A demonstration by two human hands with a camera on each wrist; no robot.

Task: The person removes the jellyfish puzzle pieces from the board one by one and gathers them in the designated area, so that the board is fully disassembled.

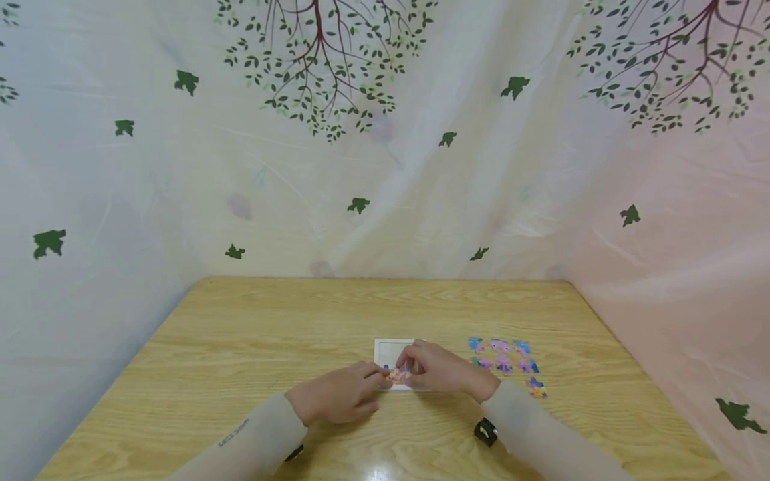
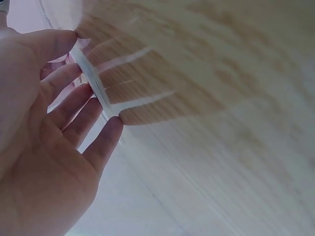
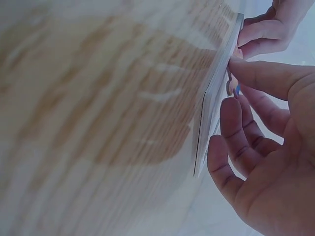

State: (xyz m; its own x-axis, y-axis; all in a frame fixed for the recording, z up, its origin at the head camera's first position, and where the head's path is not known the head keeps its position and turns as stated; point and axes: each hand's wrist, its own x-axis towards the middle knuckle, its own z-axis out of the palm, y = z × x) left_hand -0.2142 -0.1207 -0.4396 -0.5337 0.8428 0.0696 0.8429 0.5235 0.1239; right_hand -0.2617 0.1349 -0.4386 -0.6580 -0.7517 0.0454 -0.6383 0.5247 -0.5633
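Note:
A white puzzle tray (image 1: 377, 351) lies on the table, with some joined orange and pink puzzle pieces (image 1: 398, 377) along its near side. My left hand (image 1: 344, 393) rests at the tray's left edge, fingers fairly straight and fingertips touching it, as the left wrist view also shows along the tray's rim (image 2: 91, 76). Over the tray's right part is my right hand (image 1: 448, 369), which hides that side. In the right wrist view, its thumb and fingers pinch a thin puzzle piece (image 3: 229, 82) just above the tray; the picture on that piece is mostly hidden.
Several loose puzzle pieces (image 1: 502, 361) in pink, purple and blue lie in rows right of the tray. Closer to me is a blue and yellow group (image 1: 535, 387). The wooden table (image 1: 271, 321) ends at a leaf-printed curtain (image 1: 289, 200) behind and at both sides.

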